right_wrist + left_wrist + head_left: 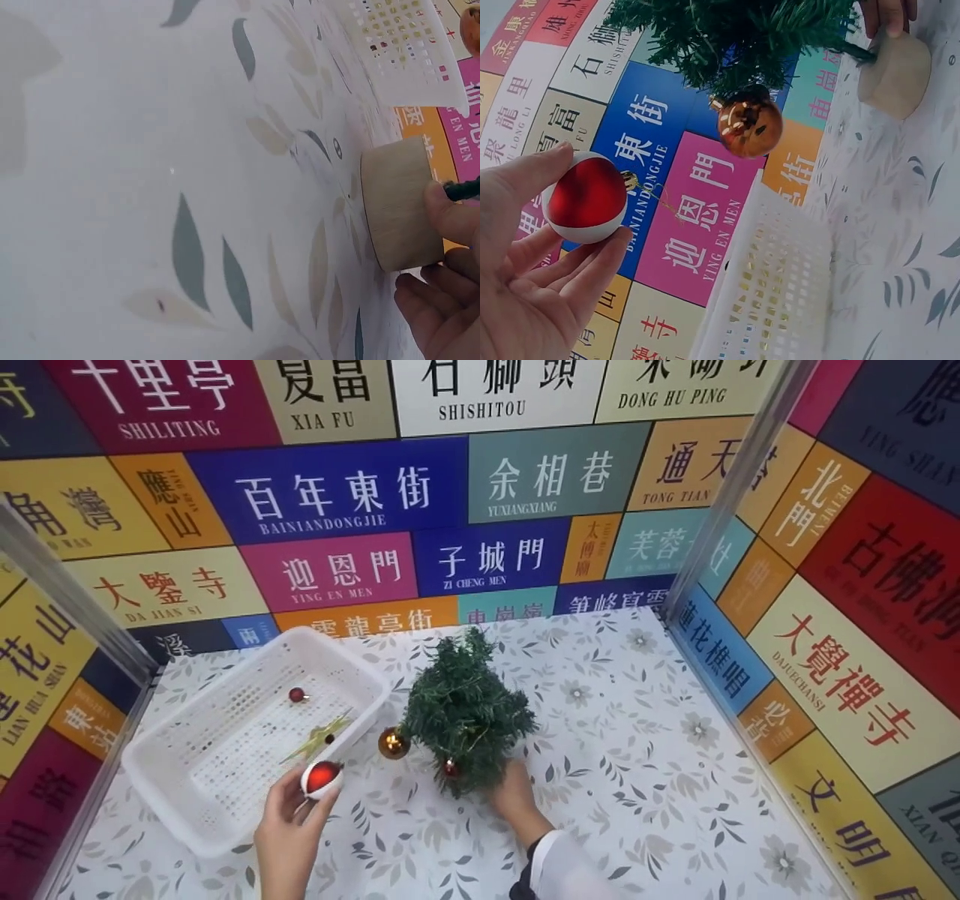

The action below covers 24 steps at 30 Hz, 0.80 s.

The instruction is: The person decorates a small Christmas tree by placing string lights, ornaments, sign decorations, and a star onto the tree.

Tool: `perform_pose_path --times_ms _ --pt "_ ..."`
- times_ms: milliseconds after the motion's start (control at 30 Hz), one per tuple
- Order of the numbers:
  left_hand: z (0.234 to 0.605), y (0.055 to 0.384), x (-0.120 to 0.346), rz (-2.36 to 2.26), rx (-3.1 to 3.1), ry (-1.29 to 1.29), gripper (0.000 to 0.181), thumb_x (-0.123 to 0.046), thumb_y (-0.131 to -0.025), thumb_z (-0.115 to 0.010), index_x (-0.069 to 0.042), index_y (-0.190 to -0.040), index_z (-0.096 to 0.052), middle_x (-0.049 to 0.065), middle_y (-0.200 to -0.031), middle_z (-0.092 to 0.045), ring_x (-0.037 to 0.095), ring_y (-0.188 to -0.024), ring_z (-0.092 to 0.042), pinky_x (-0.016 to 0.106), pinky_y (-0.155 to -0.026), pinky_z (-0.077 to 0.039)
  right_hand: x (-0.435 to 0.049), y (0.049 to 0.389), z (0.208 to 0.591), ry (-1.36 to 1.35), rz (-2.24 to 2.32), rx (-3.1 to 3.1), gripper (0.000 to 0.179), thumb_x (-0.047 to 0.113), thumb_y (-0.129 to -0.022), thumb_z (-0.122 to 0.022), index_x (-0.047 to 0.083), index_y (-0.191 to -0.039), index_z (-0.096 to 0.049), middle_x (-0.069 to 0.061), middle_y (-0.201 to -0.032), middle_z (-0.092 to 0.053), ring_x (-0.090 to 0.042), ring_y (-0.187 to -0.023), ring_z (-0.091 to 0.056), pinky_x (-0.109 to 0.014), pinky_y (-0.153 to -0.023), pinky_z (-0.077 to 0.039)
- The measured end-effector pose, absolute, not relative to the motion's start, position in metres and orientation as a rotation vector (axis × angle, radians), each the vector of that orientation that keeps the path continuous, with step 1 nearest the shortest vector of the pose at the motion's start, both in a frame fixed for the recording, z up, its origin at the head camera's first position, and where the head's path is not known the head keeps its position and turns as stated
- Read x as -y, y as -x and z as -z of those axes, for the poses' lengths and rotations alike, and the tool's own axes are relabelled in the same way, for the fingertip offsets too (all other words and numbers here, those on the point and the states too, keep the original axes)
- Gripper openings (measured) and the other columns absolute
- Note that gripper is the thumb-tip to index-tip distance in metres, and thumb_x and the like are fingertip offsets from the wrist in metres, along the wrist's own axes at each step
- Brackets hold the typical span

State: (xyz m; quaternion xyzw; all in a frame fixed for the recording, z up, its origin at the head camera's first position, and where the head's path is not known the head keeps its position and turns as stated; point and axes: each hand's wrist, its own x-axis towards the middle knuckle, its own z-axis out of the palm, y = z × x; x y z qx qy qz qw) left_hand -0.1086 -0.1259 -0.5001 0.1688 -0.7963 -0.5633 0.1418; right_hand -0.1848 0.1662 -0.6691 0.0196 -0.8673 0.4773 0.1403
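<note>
Red-and-white bauble between fingertips of the left hand

Nearer the left edge of the table, the left hand is raised, forearm bare, thumb and fingers curled in a pinch, while the right hand, farther right, grips with thumb opposite fingers below a white sleeve.

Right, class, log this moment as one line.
left hand: holds red-white ball; right hand: grips wooden base; tree: bears amber ball; basket: holds small red ball
</note>
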Motion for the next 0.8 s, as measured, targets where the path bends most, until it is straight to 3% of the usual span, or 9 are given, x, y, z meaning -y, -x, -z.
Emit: perform_pose_path --times_ms 133,200,233,333,467,600,800 --pt "0.506 0.106 0.118 1.679 2.233 -0.514 0.055 -0.005 -0.090 -0.080 0.002 -0.139 -0.056 0.024 -0.138 -0.063 0.000 -0.111 -0.066 0.003 -0.086 -0.050 -0.142 0.161 0.644 0.103 -1.382 2.451 0.035 0.004 -0.080 -0.075 -0.013 -0.106 -0.059 -0.027 -0.099 -0.062 -0.046 -0.094 -0.062 -0.060 -0.090 -0.054" --pt "0.506 0.106 0.116 1.691 2.217 -0.518 0.055 -0.006 -0.090 -0.081 0.001 -0.139 -0.057 0.023 -0.138 -0.064 -0.009 -0.106 -0.062 0.005 -0.086 -0.051 -0.128 0.153 0.635 0.156 -1.307 2.443 0.032 0.003 -0.081 -0.078 -0.012 -0.102 -0.059 -0.024 -0.096 -0.061 -0.043 -0.091 -0.062 -0.056 -0.086 -0.054" --pt "0.506 0.106 0.115 1.699 2.209 -0.518 0.056 -0.005 -0.090 -0.081 0.001 -0.139 -0.057 0.023 -0.138 -0.064 -0.008 -0.107 -0.062 0.006 -0.087 -0.052 -0.122 0.151 0.630 0.200 -1.298 2.448 0.031 0.003 -0.081 -0.080 -0.011 -0.099 -0.059 -0.022 -0.093 -0.061 -0.041 -0.088 -0.061 -0.054 -0.083 -0.054" --pt "0.506 0.105 0.113 1.698 2.203 -0.519 0.056 -0.005 -0.089 -0.081 0.001 -0.139 -0.056 0.024 -0.139 -0.063 0.013 -0.117 -0.067 0.007 -0.088 -0.053 -0.105 0.149 0.623 0.381 -1.323 2.480 0.027 0.003 -0.085 -0.080 -0.007 -0.099 -0.060 -0.016 -0.091 -0.061 -0.034 -0.085 -0.062 -0.049 -0.078 -0.054" --pt "0.507 0.103 0.110 1.705 2.234 -0.515 0.057 -0.008 -0.090 -0.081 0.001 -0.141 -0.055 0.024 -0.140 -0.062 0.034 -0.128 -0.063 0.005 -0.088 -0.050 -0.090 0.153 0.621 0.599 -1.369 2.460 0.023 0.008 -0.087 -0.080 -0.005 -0.098 -0.064 -0.016 -0.085 -0.065 -0.035 -0.082 -0.065 -0.050 -0.072 -0.054" --pt "0.509 0.099 0.104 1.732 2.237 -0.478 0.056 -0.005 -0.090 -0.081 0.003 -0.139 -0.056 0.025 -0.140 -0.062 0.037 -0.130 -0.063 0.006 -0.090 -0.051 -0.079 0.156 0.628 0.693 -1.336 2.378 0.018 0.012 -0.086 -0.082 -0.001 -0.093 -0.071 -0.016 -0.076 -0.069 -0.036 -0.075 -0.069 -0.049 -0.062 -0.053" --pt "0.510 0.100 0.099 1.753 2.251 -0.452 0.056 -0.003 -0.091 -0.079 0.005 -0.139 -0.054 0.027 -0.141 -0.060 0.039 -0.132 -0.061 0.034 -0.104 -0.055 -0.066 0.162 0.635 0.743 -1.242 2.282 0.018 0.014 -0.081 -0.084 0.003 -0.093 -0.075 -0.021 -0.079 -0.075 -0.044 -0.077 -0.073 -0.056 -0.060 -0.054"
